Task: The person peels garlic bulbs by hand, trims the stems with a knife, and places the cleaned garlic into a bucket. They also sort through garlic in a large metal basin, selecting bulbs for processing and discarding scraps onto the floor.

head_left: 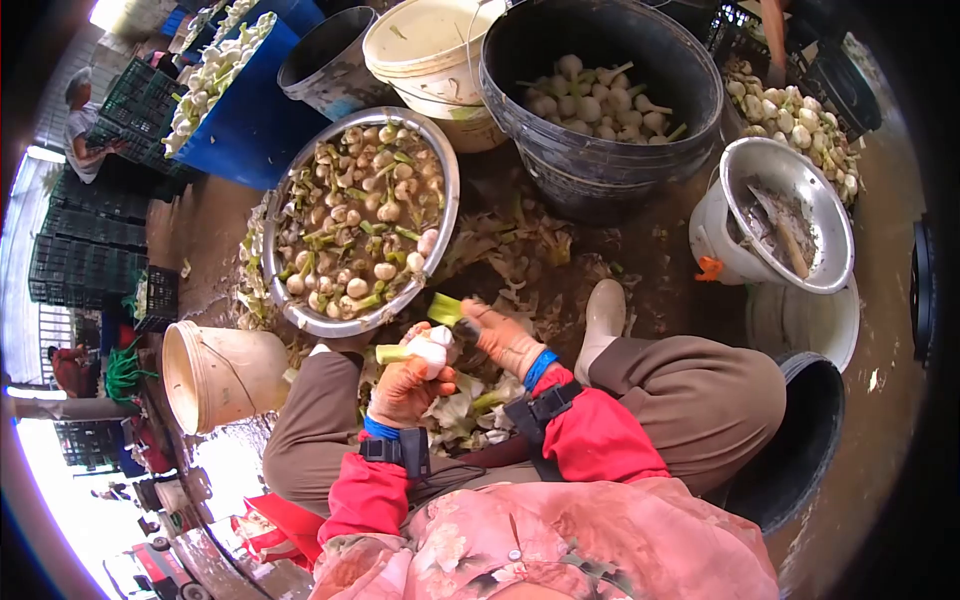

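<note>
— Hands first: what are they doing?

— Left hand, in an orange glove, is closed around a white onion, with its green stalk sticking out to the left. It sits above the lap, between the knees.

— And the other?

— Right hand, also gloved, is curled shut just beside the onion, at its top. It seems to grip a small dark blade, but that is too small to tell for sure. A cut green piece stands just above the fingers.

— What lies around?

— Peelings under the hands. Ahead, a metal basin of untrimmed onions; right of it, a black tub holding peeled ones. A steel bowl sits at the right, a tan bucket at the left, and a white boot near the right hand.
</note>
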A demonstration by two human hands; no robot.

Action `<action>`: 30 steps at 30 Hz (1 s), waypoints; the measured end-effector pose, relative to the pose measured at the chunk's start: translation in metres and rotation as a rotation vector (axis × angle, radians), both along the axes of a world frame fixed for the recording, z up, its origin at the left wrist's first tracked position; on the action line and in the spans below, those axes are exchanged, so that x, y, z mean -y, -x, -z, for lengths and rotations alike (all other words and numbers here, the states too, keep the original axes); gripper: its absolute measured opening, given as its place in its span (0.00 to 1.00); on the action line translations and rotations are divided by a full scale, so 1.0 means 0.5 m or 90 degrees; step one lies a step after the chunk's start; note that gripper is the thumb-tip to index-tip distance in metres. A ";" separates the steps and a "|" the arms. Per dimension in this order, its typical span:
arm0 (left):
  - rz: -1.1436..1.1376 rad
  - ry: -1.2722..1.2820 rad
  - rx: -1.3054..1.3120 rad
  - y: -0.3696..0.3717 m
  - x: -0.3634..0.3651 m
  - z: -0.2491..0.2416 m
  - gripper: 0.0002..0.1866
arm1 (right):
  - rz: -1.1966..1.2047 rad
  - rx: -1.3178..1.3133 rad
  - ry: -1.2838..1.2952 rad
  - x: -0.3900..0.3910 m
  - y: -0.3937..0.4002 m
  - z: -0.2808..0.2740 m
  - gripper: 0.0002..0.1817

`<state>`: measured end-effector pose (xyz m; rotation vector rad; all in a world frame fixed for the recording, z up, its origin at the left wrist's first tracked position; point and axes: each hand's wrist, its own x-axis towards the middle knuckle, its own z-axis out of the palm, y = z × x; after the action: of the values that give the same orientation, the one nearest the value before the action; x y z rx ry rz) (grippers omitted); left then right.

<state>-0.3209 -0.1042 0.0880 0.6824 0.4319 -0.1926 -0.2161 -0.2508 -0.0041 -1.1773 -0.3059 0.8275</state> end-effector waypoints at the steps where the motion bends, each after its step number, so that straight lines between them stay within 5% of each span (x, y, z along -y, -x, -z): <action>1: 0.004 0.000 0.003 -0.004 0.001 0.002 0.38 | 0.023 -0.129 -0.095 -0.006 0.010 -0.051 0.17; 3: 0.039 -0.019 0.000 -0.012 0.006 0.007 0.37 | 0.048 -0.255 -0.190 -0.020 0.025 -0.098 0.18; 5: -0.036 -0.067 -0.012 -0.012 0.018 0.022 0.35 | 0.182 -0.045 -0.068 -0.021 0.032 -0.114 0.25; 8: -0.161 -0.216 -0.103 -0.017 0.031 0.028 0.24 | 0.226 0.003 -0.069 -0.021 0.033 -0.111 0.28; 14: -0.342 -0.033 -0.213 -0.044 0.036 0.054 0.15 | 0.189 0.146 -0.026 -0.030 0.043 -0.107 0.22; 18: -0.302 0.053 -0.050 -0.041 0.058 -0.004 0.14 | 0.408 -0.368 -0.023 0.019 -0.013 -0.009 0.18; 20: -0.233 0.208 0.090 -0.037 0.067 -0.020 0.15 | 0.395 -0.373 0.136 0.039 -0.015 0.044 0.16; 22: -0.223 0.229 0.097 -0.038 0.062 -0.035 0.17 | 0.327 -0.056 0.366 0.045 0.001 0.089 0.17; 25: -0.297 0.146 0.035 -0.034 0.049 -0.048 0.20 | -0.085 0.075 0.602 0.053 -0.007 0.064 0.19; 30: -0.257 0.040 0.034 -0.020 0.030 -0.008 0.23 | 0.060 -0.027 0.254 0.014 0.007 0.023 0.18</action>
<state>-0.3109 -0.1192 0.0922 0.5258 0.5007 0.1924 -0.2196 -0.2578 -0.0159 -1.5301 -0.0483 0.8518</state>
